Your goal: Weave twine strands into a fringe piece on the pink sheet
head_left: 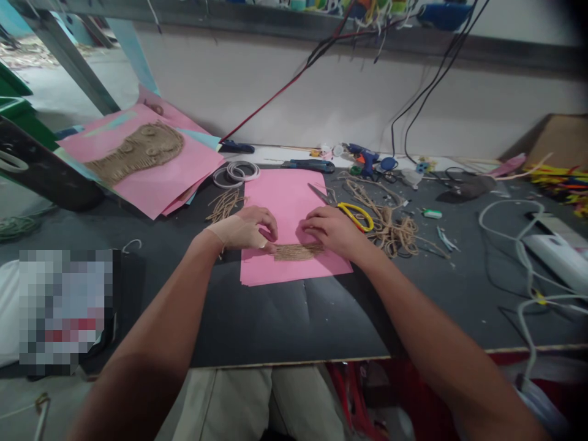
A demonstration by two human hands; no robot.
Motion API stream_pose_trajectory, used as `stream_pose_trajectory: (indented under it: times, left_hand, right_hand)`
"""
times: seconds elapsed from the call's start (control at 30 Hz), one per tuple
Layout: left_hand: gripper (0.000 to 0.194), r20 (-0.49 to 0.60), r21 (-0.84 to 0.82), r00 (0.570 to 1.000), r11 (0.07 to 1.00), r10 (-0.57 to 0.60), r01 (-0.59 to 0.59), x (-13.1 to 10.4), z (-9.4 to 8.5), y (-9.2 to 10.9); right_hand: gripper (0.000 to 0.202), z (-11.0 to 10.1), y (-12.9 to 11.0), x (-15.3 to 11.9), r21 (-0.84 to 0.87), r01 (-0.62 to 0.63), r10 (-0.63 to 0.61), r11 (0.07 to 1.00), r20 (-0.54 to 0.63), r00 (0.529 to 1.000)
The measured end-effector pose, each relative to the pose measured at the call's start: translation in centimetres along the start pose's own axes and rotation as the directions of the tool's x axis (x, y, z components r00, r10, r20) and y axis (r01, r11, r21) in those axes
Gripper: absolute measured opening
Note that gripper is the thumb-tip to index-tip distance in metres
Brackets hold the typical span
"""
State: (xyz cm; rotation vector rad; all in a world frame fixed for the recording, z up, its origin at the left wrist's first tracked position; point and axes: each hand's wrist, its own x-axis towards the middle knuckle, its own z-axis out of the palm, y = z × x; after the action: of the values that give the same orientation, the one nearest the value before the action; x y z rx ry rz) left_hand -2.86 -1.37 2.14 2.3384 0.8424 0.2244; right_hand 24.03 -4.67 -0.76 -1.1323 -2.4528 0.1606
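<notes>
A pink paper sheet (287, 202) lies on the dark table (275, 318) in front of me. On its near part sits a small patch of jute twine strands (297, 251) laid side by side. My left hand (248, 228), with a beige wrap on the wrist, presses its fingertips on the left end of the patch. My right hand (333, 229) rests on the right end, fingers curled down on the strands. Both hands touch the twine and the paper.
Yellow-handled scissors (353, 213) and a tangle of loose twine (390, 229) lie right of the sheet. Cut twine pieces (225, 205) and rings (236, 173) lie at the left. A pink sheet with a twine shape (138, 153) leans far left. Glue gun (362, 156), cables (523, 257) at right.
</notes>
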Motion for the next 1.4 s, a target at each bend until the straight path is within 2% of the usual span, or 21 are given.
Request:
stream_pose_trajectory:
  times: [0.17, 0.33, 0.43, 0.53, 0.63, 0.7, 0.83, 0.97, 1.07, 1.27, 1.33, 1.4]
  left_hand:
    - [0.019, -0.003, 0.004, 1.000, 1.000, 0.004, -0.004, 0.0, 0.1, -0.1]
    - [0.016, -0.008, -0.012, 1.000, 1.000, 0.006, -0.006, 0.0, -0.1, 0.2]
    - [0.017, -0.001, -0.002, 1.000, 1.000, 0.007, -0.007, -0.1, -0.1, 0.2]
    - [0.019, -0.003, 0.011, 1.000, 1.000, 0.018, -0.018, -0.1, 0.0, -0.1]
    - [0.019, -0.016, 0.002, 1.000, 1.000, 0.016, -0.016, -0.1, 0.1, -0.2]
    - [0.018, -0.016, -0.004, 1.000, 1.000, 0.010, -0.010, -0.1, 0.1, -0.2]
    - [0.018, -0.016, -0.007, 1.000, 1.000, -0.004, 0.004, -0.1, 0.1, 0.0]
    - [0.018, -0.011, 0.005, 1.000, 1.000, -0.010, 0.010, -0.2, 0.0, 0.1]
    - [0.017, -0.017, 0.020, 1.000, 1.000, -0.009, 0.010, -0.2, 0.0, 0.4]
    - [0.020, -0.012, 0.066, 0.999, 0.997, 0.035, -0.034, -0.3, 0.0, 0.7]
    - [0.021, -0.018, 0.073, 0.999, 0.997, 0.038, -0.037, -0.3, 0.1, 0.7]
    - [0.021, -0.025, 0.075, 0.999, 0.997, 0.030, -0.028, -0.4, 0.0, 0.7]
  right_hand:
    - [0.016, 0.3, -0.4, 0.5, -0.026, -0.059, 0.059, 0.998, 0.013, 0.998]
    - [0.017, 0.4, -1.4, 0.5, -0.309, -0.039, 0.063, 0.950, 0.068, 0.996]
    - [0.021, 0.2, -1.3, 0.4, -0.381, -0.066, 0.105, 0.922, 0.083, 0.991]
    - [0.020, 0.0, -0.7, 0.1, -0.315, -0.149, 0.168, 0.937, 0.036, 0.985]
    - [0.019, -0.3, -0.2, -0.1, -0.156, -0.240, 0.237, 0.958, -0.035, 0.971]
    - [0.020, -0.6, -0.2, -0.2, -0.067, -0.214, 0.211, 0.974, -0.050, 0.976]
    - [0.014, -0.7, -0.4, -0.1, 0.025, -0.104, 0.103, 0.994, 0.019, 0.994]
    - [0.009, -0.3, -0.5, 0.2, 0.103, -0.215, 0.214, 0.971, 0.020, 0.977]
    - [0.013, 0.3, -0.6, 0.5, 0.044, -0.244, 0.242, 0.969, 0.053, 0.969]
    - [0.023, 0.8, -1.2, 0.0, -0.267, -0.117, 0.144, 0.957, 0.086, 0.986]
    - [0.024, 0.5, -1.3, -0.1, -0.294, -0.155, 0.184, 0.943, 0.074, 0.980]
    - [0.022, 0.2, -1.3, -0.2, -0.230, -0.244, 0.257, 0.942, 0.029, 0.966]
